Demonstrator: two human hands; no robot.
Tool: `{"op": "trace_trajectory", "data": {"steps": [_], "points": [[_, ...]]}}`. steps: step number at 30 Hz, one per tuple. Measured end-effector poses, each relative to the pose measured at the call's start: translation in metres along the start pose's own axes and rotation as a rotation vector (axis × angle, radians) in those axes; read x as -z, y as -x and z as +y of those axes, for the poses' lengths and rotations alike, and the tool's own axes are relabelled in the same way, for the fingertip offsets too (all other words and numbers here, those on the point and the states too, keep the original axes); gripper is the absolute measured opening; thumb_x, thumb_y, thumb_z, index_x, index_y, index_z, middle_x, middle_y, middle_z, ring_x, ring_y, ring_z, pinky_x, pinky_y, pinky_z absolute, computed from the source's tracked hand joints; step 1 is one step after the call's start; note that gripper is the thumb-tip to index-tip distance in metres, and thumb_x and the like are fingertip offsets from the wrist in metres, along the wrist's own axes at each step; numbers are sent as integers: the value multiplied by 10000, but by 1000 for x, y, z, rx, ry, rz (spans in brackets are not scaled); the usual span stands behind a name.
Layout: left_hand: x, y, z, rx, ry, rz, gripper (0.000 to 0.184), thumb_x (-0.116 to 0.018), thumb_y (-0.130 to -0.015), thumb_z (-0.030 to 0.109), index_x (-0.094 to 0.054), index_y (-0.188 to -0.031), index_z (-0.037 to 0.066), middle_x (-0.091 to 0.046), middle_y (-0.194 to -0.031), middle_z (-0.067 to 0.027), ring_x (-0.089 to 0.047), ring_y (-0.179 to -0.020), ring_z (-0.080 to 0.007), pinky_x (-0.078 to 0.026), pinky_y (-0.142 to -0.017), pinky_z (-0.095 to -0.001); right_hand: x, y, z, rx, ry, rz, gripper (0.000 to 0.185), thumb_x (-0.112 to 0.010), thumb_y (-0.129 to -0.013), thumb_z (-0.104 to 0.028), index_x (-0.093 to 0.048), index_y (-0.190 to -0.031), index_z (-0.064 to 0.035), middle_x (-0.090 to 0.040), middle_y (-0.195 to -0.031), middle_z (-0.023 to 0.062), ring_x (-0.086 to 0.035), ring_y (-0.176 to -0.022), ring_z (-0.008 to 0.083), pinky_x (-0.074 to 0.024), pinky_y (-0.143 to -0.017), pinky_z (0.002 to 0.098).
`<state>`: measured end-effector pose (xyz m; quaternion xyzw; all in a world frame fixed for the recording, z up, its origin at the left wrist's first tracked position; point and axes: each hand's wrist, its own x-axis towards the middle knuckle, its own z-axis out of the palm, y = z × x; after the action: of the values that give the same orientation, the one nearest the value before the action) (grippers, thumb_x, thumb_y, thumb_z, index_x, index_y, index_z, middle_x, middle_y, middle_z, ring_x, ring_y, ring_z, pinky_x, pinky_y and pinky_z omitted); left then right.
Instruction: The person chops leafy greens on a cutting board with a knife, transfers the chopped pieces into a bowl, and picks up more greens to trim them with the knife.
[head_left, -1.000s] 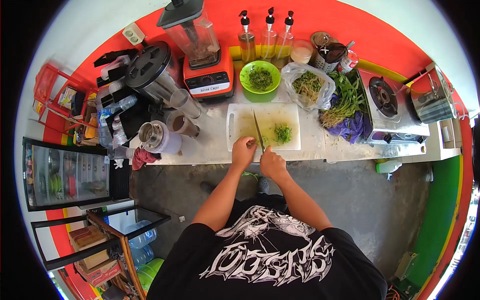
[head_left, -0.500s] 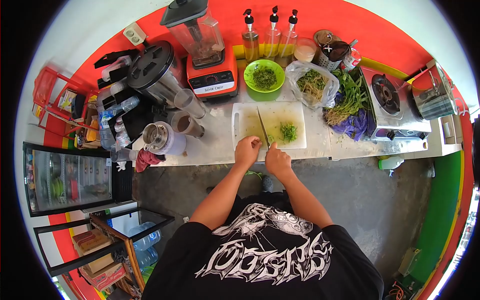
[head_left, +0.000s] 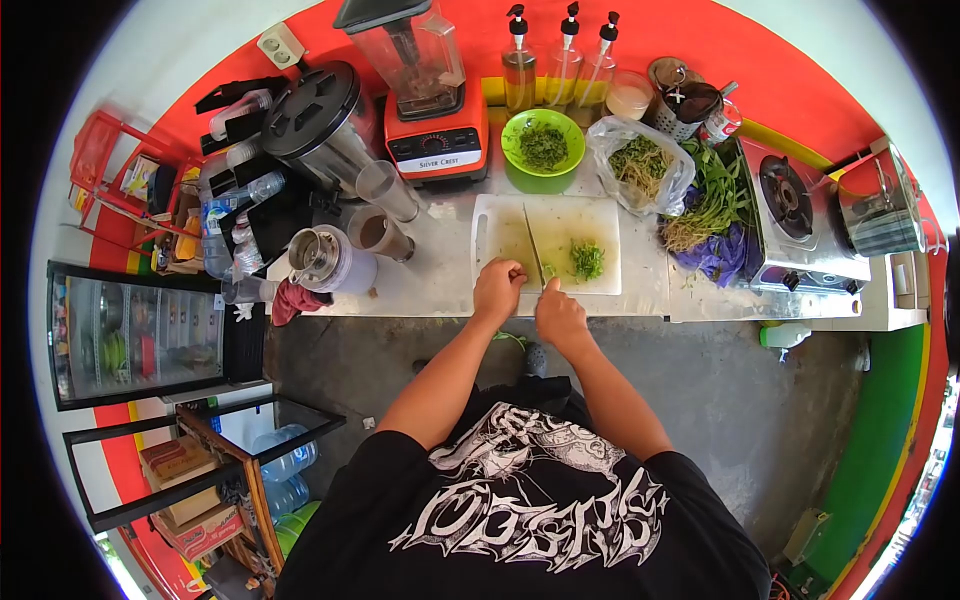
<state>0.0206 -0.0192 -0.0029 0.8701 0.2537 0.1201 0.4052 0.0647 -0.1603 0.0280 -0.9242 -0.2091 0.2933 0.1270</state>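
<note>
My right hand (head_left: 562, 315) is wrapped round the handle of a knife (head_left: 534, 243), its long blade pointing away from me over a white cutting board (head_left: 490, 225). Just left of the blade, my left hand (head_left: 499, 288) rests at the board's near edge with fingers curled in; what they hold is hidden. A small pile of chopped greens (head_left: 587, 260) lies on the board to the right of the knife, and a few bits (head_left: 549, 270) sit beside the blade. Thin green strands (head_left: 512, 340) show below the counter edge between my wrists.
Behind the board stands a green bowl (head_left: 543, 148) of chopped greens. Right of it are a plastic bag (head_left: 645, 168) of stems, leafy greens (head_left: 715, 195) and a gas stove (head_left: 787, 205). A red blender (head_left: 437, 145), tumblers (head_left: 382, 236) and a jug (head_left: 330, 262) stand left.
The whole view has shifted slightly as my head moved. Both hands and the knife keep nearly the same place on the board.
</note>
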Motion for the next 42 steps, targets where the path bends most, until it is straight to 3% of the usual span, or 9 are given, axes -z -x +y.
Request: {"op": "trace_trajectory", "data": {"steps": [5,7,10,23,29,31,38,42], "points": [[2,-11,-5,-10,24,-90,168,-819,-733,73,-702,-836,9,-669,-804,-131,-662,-734,-248,-525,-690,-371,0,15,-4,7,41,27,296,-478,-993,-226,-419,-1142,22,-694,-1026,293,-685,-986,464,-542,-870,528],[4,-14,-4,9,15,-131,172,-822,-731,73,-698,-831,7,-667,-789,-128,-658,-723,-250,-523,-686,-369,-10,19,-7,-5,35,61,293,-524,-932,-117,-425,-1163,34,-708,-1003,277,-703,-982,429,-564,-866,475],[9,-19,1,45,9,-184,164,-819,-737,67,-690,-819,8,-669,-761,-130,-657,-722,-269,-518,-684,-384,-3,8,-8,32,47,8,282,-477,-988,-202,-417,-1133,32,-690,-1019,306,-686,-989,461,-546,-871,522],[11,-21,0,5,8,-219,153,-810,-729,56,-678,-794,12,-679,-725,-145,-673,-699,-291,-524,-672,-397,13,5,-6,45,38,-8,325,-493,-945,-126,-407,-1197,60,-676,-1052,335,-671,-1024,482,-533,-904,530],[9,-28,-3,10,4,-237,168,-814,-714,29,-657,-765,4,-690,-745,-159,-684,-708,-293,-534,-667,-392,-3,21,-10,23,94,-23,329,-538,-925,-138,-437,-1168,60,-696,-1032,298,-696,-1003,439,-558,-883,484],[7,-29,-5,21,2,-247,167,-814,-715,31,-658,-766,5,-691,-745,-159,-683,-706,-293,-534,-666,-392,-2,14,-8,47,27,-1,315,-503,-940,-140,-429,-1168,65,-674,-1048,339,-674,-1011,486,-538,-897,530],[8,-26,-9,-24,-31,-237,181,-834,-724,77,-669,-780,30,-667,-685,-110,-649,-637,-240,-508,-619,-368,-4,9,-7,24,-26,16,270,-474,-950,-141,-440,-1139,49,-675,-1043,338,-673,-1015,482,-536,-899,527],[8,-25,-7,7,-22,-242,180,-828,-719,63,-665,-776,15,-673,-725,-138,-664,-686,-281,-522,-657,-384,3,8,-10,64,-4,23,257,-469,-948,-133,-447,-1130,48,-677,-1028,340,-677,-997,485,-537,-891,535]]}}
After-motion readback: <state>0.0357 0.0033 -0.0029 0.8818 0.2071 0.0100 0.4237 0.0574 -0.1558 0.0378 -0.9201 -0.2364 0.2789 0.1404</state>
